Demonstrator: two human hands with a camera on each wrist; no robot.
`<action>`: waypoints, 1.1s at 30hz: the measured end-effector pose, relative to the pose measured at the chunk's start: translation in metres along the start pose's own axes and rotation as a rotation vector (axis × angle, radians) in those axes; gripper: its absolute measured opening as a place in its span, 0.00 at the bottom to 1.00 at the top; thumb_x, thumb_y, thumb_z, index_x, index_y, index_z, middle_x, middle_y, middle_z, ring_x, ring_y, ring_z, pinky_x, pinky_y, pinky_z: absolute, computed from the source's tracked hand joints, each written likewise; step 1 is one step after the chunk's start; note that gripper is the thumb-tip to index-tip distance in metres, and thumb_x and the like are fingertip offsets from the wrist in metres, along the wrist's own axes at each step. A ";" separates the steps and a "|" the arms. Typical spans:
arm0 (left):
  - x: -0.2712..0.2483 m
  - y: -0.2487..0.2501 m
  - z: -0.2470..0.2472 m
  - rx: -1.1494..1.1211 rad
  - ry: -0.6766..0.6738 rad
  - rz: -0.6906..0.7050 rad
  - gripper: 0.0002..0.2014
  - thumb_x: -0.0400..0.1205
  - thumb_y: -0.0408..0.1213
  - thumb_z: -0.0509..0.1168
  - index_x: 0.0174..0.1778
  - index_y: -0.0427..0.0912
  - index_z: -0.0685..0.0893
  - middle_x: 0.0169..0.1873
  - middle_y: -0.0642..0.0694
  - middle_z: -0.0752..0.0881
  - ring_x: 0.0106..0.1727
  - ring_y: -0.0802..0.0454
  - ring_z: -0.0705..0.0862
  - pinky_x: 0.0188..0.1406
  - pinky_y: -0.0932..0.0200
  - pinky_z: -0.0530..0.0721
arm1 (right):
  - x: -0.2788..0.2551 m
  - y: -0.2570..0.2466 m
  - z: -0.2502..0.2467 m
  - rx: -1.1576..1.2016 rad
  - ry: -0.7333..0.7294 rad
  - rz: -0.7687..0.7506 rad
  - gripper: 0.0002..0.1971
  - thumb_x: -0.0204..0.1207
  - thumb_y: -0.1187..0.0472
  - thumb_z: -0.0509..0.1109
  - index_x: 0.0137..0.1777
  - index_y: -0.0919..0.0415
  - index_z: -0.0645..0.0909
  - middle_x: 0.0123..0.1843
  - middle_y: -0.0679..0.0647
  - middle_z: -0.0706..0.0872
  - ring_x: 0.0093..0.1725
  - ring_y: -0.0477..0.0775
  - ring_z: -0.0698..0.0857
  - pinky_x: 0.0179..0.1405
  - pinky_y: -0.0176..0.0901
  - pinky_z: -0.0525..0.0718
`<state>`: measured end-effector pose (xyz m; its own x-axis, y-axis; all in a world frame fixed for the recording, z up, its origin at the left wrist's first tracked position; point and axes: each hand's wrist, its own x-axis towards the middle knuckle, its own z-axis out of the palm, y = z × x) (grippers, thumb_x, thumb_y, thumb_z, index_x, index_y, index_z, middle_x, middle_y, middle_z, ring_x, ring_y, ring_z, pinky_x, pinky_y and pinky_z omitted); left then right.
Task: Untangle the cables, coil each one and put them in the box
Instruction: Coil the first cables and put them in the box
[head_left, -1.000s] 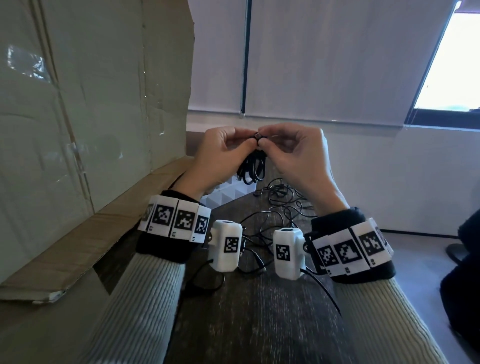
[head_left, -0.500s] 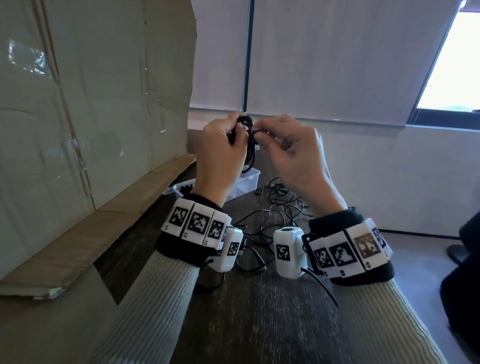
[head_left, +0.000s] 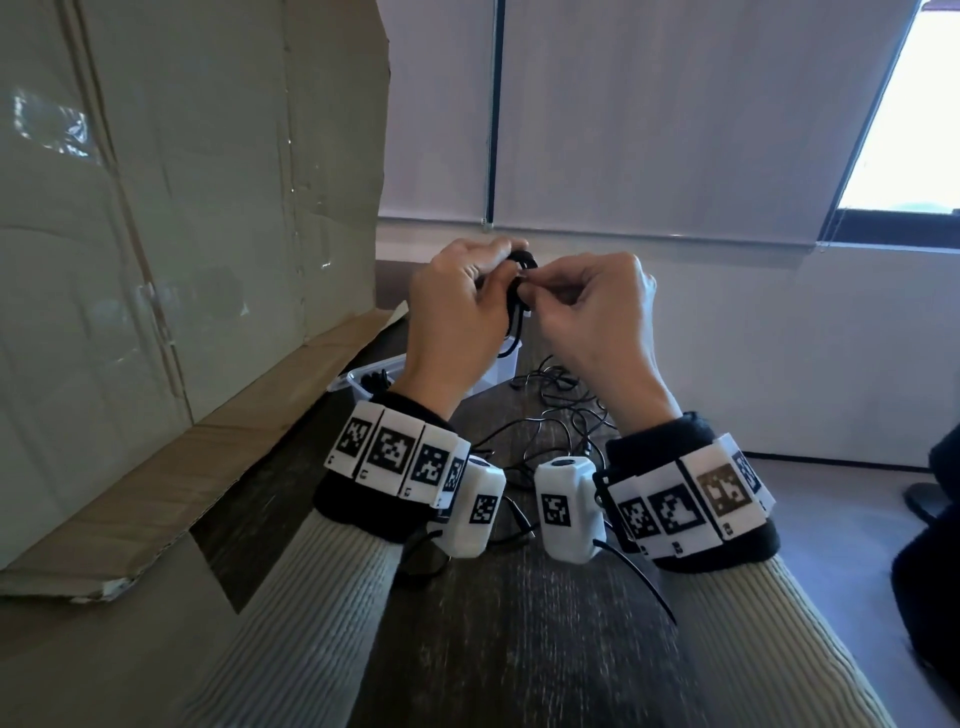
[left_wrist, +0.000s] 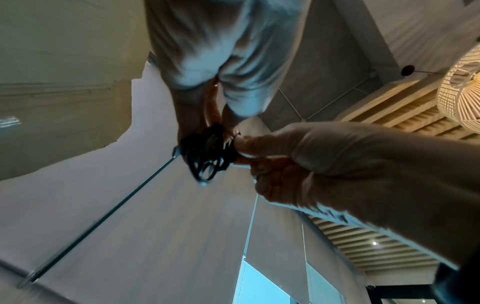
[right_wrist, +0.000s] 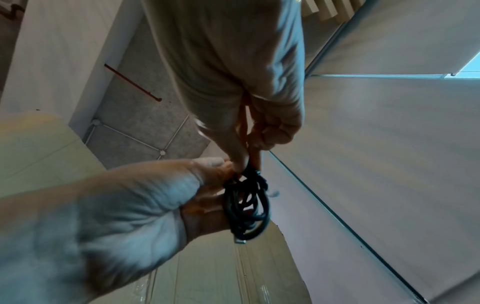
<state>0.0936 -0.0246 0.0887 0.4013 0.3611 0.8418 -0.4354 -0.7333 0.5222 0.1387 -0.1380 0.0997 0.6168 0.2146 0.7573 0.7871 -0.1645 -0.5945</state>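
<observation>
Cables (head_left: 563, 410) were left tangled on the tabletop (head_left: 519, 639), while one coil (head_left: 519, 283) was gripped in the left hand (head_left: 457, 306), its end pinched by the right hand (head_left: 597, 306), above the box (head_left: 501, 364), where some cable seemingly lay.

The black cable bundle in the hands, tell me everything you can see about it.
The black cable bundle is a thin, rubbery-looking cord wound into several small loops, held up above the table. The left hand grips the loops from one side while the right hand pinches the top, where the cord wraps around the bundle. A small pale connector shows at its lower end. Nothing else touches it.
</observation>
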 end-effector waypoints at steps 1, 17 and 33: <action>0.000 0.000 0.002 -0.032 -0.027 -0.008 0.10 0.80 0.30 0.66 0.55 0.38 0.89 0.51 0.46 0.89 0.51 0.58 0.87 0.55 0.61 0.86 | 0.000 0.002 -0.001 0.002 0.011 0.019 0.06 0.69 0.66 0.78 0.43 0.57 0.93 0.36 0.50 0.92 0.35 0.43 0.90 0.48 0.38 0.88; 0.001 -0.005 -0.006 -0.312 -0.220 0.014 0.14 0.82 0.25 0.63 0.59 0.44 0.84 0.49 0.56 0.82 0.53 0.62 0.84 0.60 0.61 0.83 | 0.009 0.012 -0.001 0.425 -0.118 0.165 0.13 0.72 0.76 0.73 0.52 0.60 0.84 0.46 0.59 0.91 0.43 0.52 0.91 0.49 0.49 0.90; 0.005 -0.004 -0.018 -0.476 -0.355 -0.159 0.17 0.81 0.23 0.65 0.62 0.44 0.83 0.55 0.49 0.83 0.51 0.44 0.90 0.48 0.47 0.90 | 0.005 0.006 -0.001 0.440 0.022 0.226 0.11 0.64 0.63 0.84 0.38 0.54 0.83 0.34 0.56 0.90 0.29 0.52 0.87 0.25 0.39 0.81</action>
<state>0.0831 -0.0095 0.0930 0.6994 0.1706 0.6941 -0.6273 -0.3189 0.7105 0.1464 -0.1388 0.0999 0.7755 0.1997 0.5989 0.5606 0.2184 -0.7988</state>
